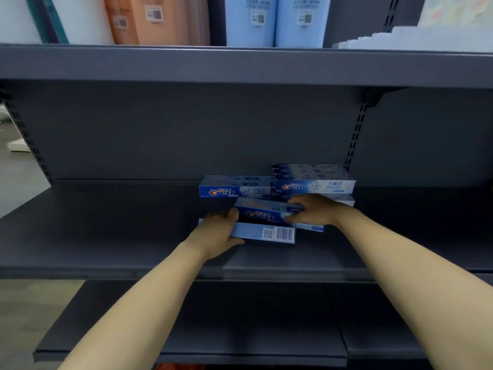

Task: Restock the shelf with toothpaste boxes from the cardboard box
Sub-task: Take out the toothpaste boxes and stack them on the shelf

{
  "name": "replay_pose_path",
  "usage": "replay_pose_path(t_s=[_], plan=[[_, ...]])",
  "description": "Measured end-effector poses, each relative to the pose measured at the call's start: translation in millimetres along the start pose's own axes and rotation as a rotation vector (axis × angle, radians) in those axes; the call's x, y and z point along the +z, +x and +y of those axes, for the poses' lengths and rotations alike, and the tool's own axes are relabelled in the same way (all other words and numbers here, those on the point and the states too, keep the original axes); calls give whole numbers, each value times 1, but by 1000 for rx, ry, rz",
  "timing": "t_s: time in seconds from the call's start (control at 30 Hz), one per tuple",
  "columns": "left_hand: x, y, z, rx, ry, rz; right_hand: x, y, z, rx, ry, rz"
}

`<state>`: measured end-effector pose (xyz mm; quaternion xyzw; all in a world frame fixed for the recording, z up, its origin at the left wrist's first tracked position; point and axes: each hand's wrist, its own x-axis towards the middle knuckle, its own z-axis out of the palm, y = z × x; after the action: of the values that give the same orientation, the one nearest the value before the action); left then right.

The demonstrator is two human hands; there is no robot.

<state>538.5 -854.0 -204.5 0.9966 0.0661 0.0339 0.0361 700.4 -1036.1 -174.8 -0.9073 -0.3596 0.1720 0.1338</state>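
Note:
On the dark grey middle shelf point(106, 236) stand stacked blue Crest toothpaste boxes: a left stack point(234, 186) and a taller right stack point(314, 180) at the back. In front, my left hand point(216, 233) grips the left end of a light blue box point(266, 232) lying with its barcode toward me. My right hand point(312, 209) holds the right end of a darker blue box point(262, 210) that sits tilted on top of it. The cardboard box is out of view.
The upper shelf point(240, 65) carries orange point(149, 20) and light blue packs point(274, 20) and overhangs the work area. A perforated upright point(354, 134) runs behind the stacks. A lower shelf point(240, 329) juts out below my forearms. Floor shows at the left.

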Motion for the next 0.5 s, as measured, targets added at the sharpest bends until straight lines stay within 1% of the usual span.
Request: replay_pose_path(t_s=[0.17,0.37,0.5], plan=[[4,-2,-3,22,-14,36,-1,9,-14,-36,-9,22],[7,-7,-6,80,-5,108,10,26,-33,-97,6,2],[7,-8,-12,122,21,92,23,38,-46,-125,-23,-20]])
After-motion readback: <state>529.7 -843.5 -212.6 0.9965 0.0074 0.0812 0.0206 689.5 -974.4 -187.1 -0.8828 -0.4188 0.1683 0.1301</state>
